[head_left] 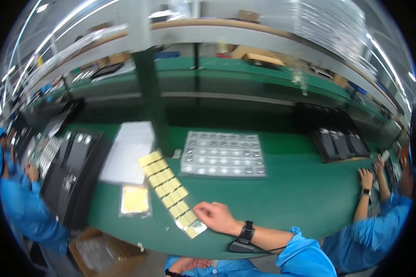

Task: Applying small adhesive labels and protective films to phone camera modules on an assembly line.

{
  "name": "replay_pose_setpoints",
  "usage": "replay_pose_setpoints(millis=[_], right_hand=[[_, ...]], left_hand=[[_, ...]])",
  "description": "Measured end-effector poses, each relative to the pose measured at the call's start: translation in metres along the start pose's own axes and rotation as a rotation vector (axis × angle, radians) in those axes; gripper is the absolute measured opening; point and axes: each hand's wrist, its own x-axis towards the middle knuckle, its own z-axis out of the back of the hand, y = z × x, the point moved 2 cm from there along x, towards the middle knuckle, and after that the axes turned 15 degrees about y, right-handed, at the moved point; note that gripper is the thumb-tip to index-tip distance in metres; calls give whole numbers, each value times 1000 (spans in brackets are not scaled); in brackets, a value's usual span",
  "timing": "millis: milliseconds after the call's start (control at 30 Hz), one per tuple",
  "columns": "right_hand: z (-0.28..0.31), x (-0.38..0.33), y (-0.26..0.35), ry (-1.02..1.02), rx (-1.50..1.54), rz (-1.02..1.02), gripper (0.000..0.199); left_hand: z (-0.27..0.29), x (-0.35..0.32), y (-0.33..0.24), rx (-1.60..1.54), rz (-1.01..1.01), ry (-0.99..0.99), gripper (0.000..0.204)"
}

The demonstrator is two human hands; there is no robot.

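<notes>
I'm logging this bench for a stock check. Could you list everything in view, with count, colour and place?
Long flat table: one, green, centre
Strip of rectangular pieces: one, yellow, front centre
Plastic tray with rows of cells: one, clear, centre
Flat sheet: at least one, white, left of the post
Flat plastic bag: one, clear with yellow contents, nearer than the sheet
Upright post: one, green, behind the strip
Rectangular trays: several, black, table's left and right
Cardboard box: one, brown, lower left
Wrapped stack: one, clear-wrapped, upper right
Co-workers: at least two, blue-clothed, left and right
Right hand: one, bare, beside the strip
Left hand: one, bare, bottom edge
</notes>
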Motion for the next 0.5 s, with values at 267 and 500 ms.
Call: replay_pose_setpoints(millis=[267, 500], right_hand=[[0, -3, -8, 20, 69, -46, 11], [-5, -5, -11, -13, 76, -36, 4]], left_hand=[[8, 10, 14, -24, 8, 38, 52], [2, 7, 18, -82, -93, 82, 44]])
